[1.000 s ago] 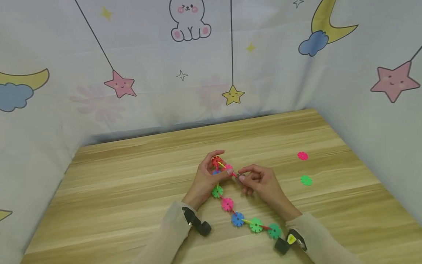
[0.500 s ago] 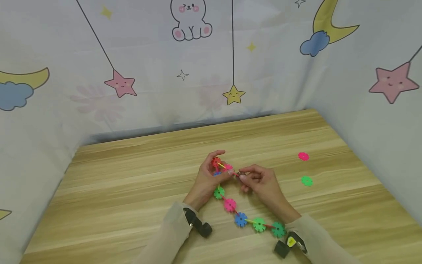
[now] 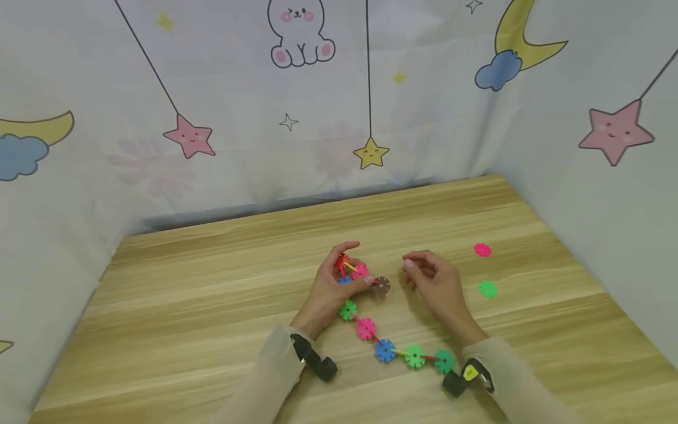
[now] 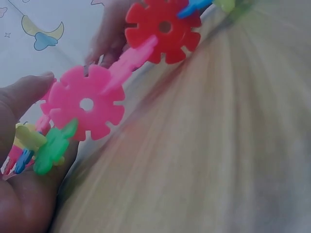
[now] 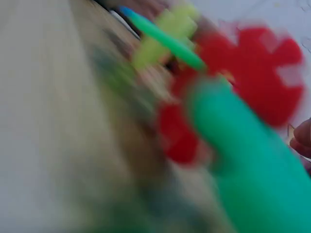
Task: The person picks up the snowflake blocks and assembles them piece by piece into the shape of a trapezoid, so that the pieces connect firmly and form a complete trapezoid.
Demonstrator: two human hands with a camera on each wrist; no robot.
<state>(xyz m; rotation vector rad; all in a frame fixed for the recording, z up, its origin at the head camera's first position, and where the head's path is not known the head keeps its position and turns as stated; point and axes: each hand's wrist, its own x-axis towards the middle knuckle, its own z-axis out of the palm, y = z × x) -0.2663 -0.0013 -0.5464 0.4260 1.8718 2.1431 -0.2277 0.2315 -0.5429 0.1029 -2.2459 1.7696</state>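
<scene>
A chain of notched plastic snowflake discs is held by my left hand (image 3: pixel 328 291), whose thumb presses near a pink disc (image 3: pixel 361 271) at the chain's upper end. A brown disc (image 3: pixel 382 285) sticks out past the thumb tip. From under the hand the chain runs down through a green disc (image 3: pixel 348 310) and a blue disc (image 3: pixel 385 350) to a teal disc (image 3: pixel 444 361) by the right wrist. My right hand (image 3: pixel 436 282) is apart from the brown disc, fingers loosely bent, nothing between them. In the left wrist view, a pink disc (image 4: pixel 77 104) hangs beside the palm.
Two loose discs, one pink (image 3: pixel 482 250) and one green (image 3: pixel 488 289), lie on the wooden table (image 3: pixel 212 294) to the right of my right hand. A white printed cloth (image 3: pixel 238 159) stands behind the table and at its sides.
My right hand has let go of the brown disc and drawn away to the right and slightly up. The left hand keeps its hold on the chain; the view has shifted a little.
</scene>
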